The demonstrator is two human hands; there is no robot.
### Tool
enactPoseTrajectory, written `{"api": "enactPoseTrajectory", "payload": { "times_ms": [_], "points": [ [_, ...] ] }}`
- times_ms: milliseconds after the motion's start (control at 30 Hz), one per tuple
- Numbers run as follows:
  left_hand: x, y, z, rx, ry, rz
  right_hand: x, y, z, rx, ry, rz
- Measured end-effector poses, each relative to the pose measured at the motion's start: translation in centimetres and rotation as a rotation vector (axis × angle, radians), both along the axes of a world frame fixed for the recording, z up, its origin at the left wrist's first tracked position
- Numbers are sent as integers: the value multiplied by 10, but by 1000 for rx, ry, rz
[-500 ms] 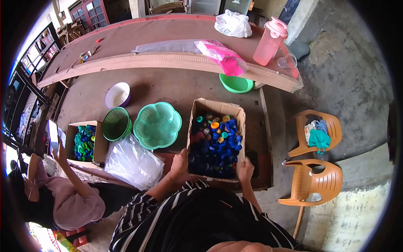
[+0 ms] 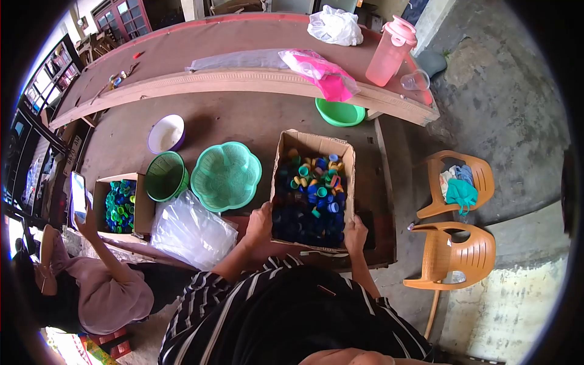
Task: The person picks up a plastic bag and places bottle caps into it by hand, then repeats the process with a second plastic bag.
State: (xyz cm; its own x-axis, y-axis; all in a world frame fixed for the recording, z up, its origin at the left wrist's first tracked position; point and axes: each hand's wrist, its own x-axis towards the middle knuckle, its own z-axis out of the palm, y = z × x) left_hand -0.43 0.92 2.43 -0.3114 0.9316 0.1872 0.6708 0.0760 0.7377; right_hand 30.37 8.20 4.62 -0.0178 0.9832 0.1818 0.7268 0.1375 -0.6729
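A cardboard box [image 2: 348, 159] full of mixed blue, green and orange bottle caps [image 2: 317, 182] is between my hands at the table's near edge. My left hand [image 2: 260, 225] grips its near left side, fingers closed on the cardboard. On the near right side, my right hand [image 2: 355, 233] is closed on the wall. A green flower-shaped basket [image 2: 226, 176] stands left of the box. Beside it are a darker green basket [image 2: 166, 177] and a clear plastic bag [image 2: 191, 232].
A smaller box [image 2: 144, 207] of caps, a white-purple bowl [image 2: 166, 134] and a green basin [image 2: 340, 113] sit on the table. A raised shelf holds a pink jug [image 2: 390, 53]. Another person holding a phone [image 2: 79, 194] is at left; orange chairs [image 2: 456, 255] stand right.
The box is tilted differently, its far edge slightly higher in view, and the caps inside have shifted and mixed. Both my hands stay on it. The view has moved slightly.
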Motion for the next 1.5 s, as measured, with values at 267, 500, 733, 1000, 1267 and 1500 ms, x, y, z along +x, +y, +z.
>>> {"api": "enactPoseTrajectory", "payload": {
  "times_ms": [267,500,733,1000,1267,1500],
  "points": [
    [11,-26,15,-60,-120,88,3,-11,-5,117,59,-40],
    [-5,-5,8,45,-75,-56,0,-2,11,7,29,21],
    [5,-16,29,31,-118,58,-1,-3,3,104,92,-53],
    [-8,9,10,115,-53,19,-7,12,0,134,15,0],
    [-1,-15,22,50,-81,17,-5,-16,20,48,107,-93],
    [-12,59,19,-51,25,-107,-6,-17,6,-31,91,-206]
  ]
}}
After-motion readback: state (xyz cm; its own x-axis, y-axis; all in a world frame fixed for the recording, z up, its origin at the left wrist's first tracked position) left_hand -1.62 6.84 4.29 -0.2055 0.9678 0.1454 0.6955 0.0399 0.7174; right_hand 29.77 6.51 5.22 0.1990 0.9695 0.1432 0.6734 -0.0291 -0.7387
